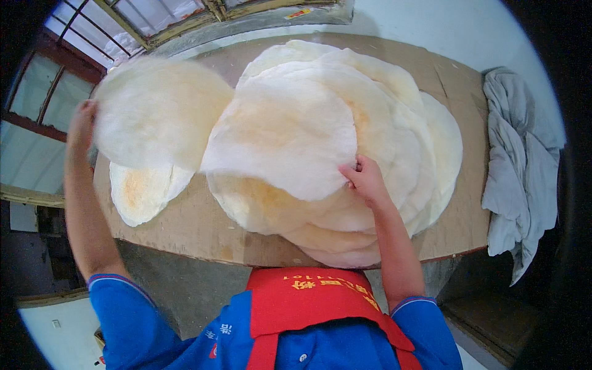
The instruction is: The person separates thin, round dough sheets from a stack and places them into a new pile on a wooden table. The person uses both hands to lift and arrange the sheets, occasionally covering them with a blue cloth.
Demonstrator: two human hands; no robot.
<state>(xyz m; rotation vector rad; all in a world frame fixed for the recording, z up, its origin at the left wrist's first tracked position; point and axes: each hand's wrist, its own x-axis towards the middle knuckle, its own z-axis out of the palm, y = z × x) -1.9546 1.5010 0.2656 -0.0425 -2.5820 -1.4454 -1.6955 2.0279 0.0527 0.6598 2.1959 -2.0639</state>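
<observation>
At the left, my left hand [85,118] is at the rim of a large, thin round flatbread [157,111], which is blurred and appears raised. Part of this hand is hidden behind the bread. My right hand [365,178] pinches the edge of another thin flatbread [282,134] between thumb and fingers. That sheet lies over a wide pile of overlapping flatbreads [402,152], pale with browned patches. Where the two held sheets meet, I cannot tell whether they touch. Beneath the left sheet, a smaller-looking piece of flatbread [138,194] shows, partly covered.
The breads rest on a brown board-topped table [467,185], whose front edge is close to my red apron [314,296]. A crumpled grey cloth [518,171] hangs over the right end. Behind the table are a barred window [152,23] and a pale wall [416,23].
</observation>
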